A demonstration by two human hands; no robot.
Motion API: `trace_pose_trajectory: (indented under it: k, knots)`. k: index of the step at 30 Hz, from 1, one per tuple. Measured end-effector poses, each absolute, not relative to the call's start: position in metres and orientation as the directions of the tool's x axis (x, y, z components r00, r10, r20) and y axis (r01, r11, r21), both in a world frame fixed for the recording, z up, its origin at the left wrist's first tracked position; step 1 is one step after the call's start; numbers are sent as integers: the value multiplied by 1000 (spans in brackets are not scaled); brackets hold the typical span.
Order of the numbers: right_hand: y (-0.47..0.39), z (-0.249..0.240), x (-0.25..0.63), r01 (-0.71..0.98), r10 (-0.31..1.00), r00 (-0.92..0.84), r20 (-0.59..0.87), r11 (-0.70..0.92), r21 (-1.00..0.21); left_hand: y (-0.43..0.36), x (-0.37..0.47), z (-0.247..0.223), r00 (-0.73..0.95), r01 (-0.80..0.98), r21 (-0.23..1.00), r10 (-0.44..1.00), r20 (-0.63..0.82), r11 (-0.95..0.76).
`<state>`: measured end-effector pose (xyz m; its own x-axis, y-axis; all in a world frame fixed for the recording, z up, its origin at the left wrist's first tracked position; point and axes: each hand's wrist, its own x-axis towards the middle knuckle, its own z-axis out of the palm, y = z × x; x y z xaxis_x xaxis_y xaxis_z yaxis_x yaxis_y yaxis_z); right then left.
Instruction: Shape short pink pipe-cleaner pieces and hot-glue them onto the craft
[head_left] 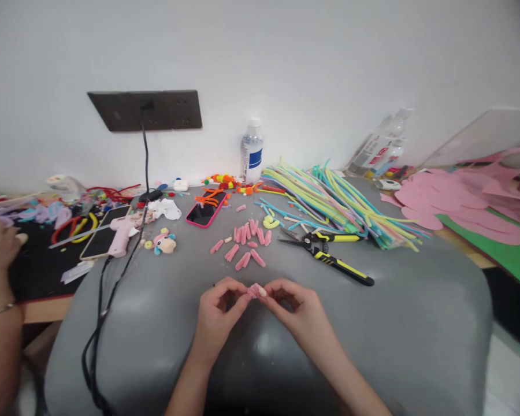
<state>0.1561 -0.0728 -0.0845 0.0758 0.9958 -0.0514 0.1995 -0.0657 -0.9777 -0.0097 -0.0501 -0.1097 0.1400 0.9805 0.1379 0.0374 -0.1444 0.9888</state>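
Low over the near middle of the grey table, my left hand (220,309) and my right hand (298,306) face each other with fingertips nearly meeting. Both pinch a small bunch of pink pipe cleaner (254,290) between thumb and fingers. A pale spot shows at its right side; I cannot tell if it is part of the bunch or a fingernail. Just beyond lie several short folded pink pipe cleaner pieces (243,262), loosely scattered. To their right rest black and yellow pliers (325,251) with handles spread.
Long pastel pipe cleaners (333,202) are heaped behind the pliers. Left of centre are a pink-cased phone (205,211), a small figure (163,242) and a pink glue gun (120,236) with trailing cable. A bottle (253,153) stands by the wall. Another person's hand (0,242) is far left.
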Motion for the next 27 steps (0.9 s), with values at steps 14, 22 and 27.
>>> trace_pose_trajectory:
  k: [14, 22, 27]
  knots:
    - [-75, -86, 156, 222, 996, 53, -73, -83, -972, -51, -11, -110, 155, 83, 986, 980, 128, -142]
    - [-74, -86, 156, 195, 994, 48, -95, -102, -975, -51, -9, -109, 161, 67, 989, 979, 123, -135]
    - [-73, -85, 156, 185, 995, 44, -91, -98, -978, -51, -9, -109, 154, 73, 989, 981, 119, -131]
